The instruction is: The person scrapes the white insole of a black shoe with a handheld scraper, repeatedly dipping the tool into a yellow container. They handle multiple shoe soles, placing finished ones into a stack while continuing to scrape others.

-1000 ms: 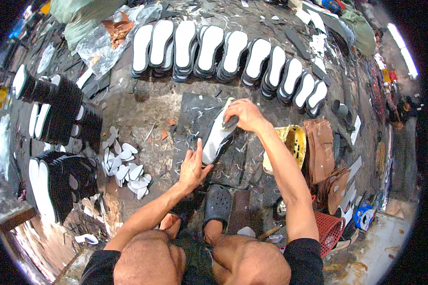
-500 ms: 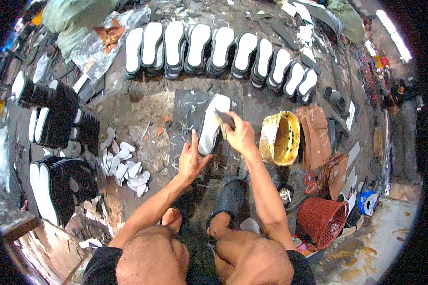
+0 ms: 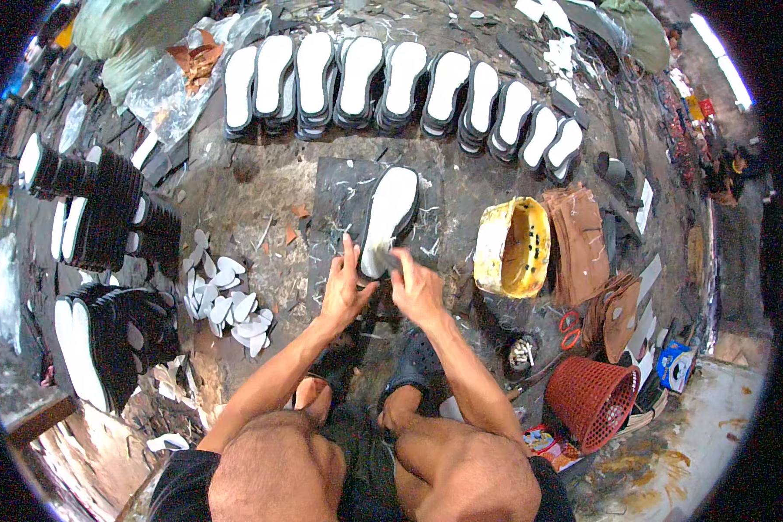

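One white-topped sole [image 3: 391,207] lies on a dark mat [image 3: 329,202], just ahead of the fingers, and the left hand [image 3: 344,294] has thumb and forefinger spread at its near end! The right hand [image 3: 418,293] points a blurred forefinger at the right edge; whether it pinches anything, one cannot tell. Right of the fingers, a yellow tub [image 3: 489,257]; left, pale cutouts [image 3: 221,310]; farther ahead, stacked soles [image 3: 404,80] in a curve.

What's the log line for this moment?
white-topped sole: on dark mat; left hand: open, by its near end; right hand: same end, grip unclear; yellow container: right of mat
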Available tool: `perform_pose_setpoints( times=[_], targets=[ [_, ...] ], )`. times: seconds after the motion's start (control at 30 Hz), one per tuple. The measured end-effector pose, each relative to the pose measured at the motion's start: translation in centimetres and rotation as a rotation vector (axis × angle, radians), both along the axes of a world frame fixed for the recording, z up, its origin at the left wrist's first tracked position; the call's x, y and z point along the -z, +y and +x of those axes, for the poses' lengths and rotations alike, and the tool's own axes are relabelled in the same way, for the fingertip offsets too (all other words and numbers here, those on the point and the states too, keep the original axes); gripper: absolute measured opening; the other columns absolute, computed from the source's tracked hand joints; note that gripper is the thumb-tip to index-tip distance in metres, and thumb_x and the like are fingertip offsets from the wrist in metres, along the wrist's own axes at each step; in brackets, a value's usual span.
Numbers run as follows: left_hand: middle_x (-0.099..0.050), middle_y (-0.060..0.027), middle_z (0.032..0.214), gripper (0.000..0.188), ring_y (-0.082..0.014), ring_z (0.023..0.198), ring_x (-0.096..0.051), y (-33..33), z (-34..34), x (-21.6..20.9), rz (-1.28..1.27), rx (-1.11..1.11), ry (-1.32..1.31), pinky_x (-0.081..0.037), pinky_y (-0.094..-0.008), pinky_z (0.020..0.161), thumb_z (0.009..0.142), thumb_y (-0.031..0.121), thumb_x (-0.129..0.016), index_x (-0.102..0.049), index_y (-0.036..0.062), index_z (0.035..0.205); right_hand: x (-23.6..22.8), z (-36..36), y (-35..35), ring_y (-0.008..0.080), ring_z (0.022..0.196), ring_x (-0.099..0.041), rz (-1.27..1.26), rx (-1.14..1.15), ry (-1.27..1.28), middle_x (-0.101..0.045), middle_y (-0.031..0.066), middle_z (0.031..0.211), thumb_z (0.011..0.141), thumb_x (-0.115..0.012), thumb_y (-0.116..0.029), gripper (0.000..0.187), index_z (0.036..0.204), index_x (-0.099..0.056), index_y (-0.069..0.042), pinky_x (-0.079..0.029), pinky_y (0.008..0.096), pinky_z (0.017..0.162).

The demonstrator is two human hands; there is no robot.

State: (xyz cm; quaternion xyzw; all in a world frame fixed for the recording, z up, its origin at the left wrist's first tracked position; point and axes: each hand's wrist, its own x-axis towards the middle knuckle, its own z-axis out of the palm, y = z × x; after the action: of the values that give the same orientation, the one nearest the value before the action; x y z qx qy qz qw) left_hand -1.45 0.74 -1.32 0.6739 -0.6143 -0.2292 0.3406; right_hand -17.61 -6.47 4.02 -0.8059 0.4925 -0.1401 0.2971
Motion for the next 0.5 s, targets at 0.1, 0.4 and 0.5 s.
perform_pose_setpoints(
  times=[0.1,0.4,0.5],
  targets=[
    [-0.057,-0.0263,0.132,0.117,-0.0411,0.111,-0.052,0.1,0.0,-0.5,0.045,-0.059,0.125,-0.046,-0.0445,0.098,0.074,0.007,-0.082,0.001,-0.004,0.156,-2.0,-0.6,-0.6,0.0419,0.074,-0.069,0.007,-0.014,0.088,-0.071,0.0201,0.085,0.089,-0.063,-0.016,0.039,0.126,-0.052,-0.017,-0.053,0.0563,0.065],
    [-0.053,-0.0224,0.141,0.119,-0.0337,0.108,-0.06,0.3,-0.1,-1.4,0.143,-0.103,0.218,-0.048,-0.0414,0.097,0.073,0.004,-0.081,0.001,0.0037,0.158,-0.5,1.8,-6.2,0.0282,0.088,-0.071,-0.232,-0.293,0.024,-0.073,0.0027,0.102,0.077,-0.059,-0.002,0.039,0.106,-0.073,-0.024,-0.058,0.0416,0.074],
    [-0.056,-0.0187,0.134,0.092,-0.0253,0.096,-0.064,1.1,1.5,-1.1,0.001,-0.188,0.319,-0.055,-0.034,0.082,0.076,-0.007,-0.068,-0.023,0.006,0.156,-0.4,1.1,-2.0,0.0264,0.088,-0.069,-0.204,-0.332,0.063,-0.071,0.001,0.107,0.079,-0.057,-0.004,0.039,0.107,-0.073,-0.026,-0.058,0.04,0.076]
  ],
)
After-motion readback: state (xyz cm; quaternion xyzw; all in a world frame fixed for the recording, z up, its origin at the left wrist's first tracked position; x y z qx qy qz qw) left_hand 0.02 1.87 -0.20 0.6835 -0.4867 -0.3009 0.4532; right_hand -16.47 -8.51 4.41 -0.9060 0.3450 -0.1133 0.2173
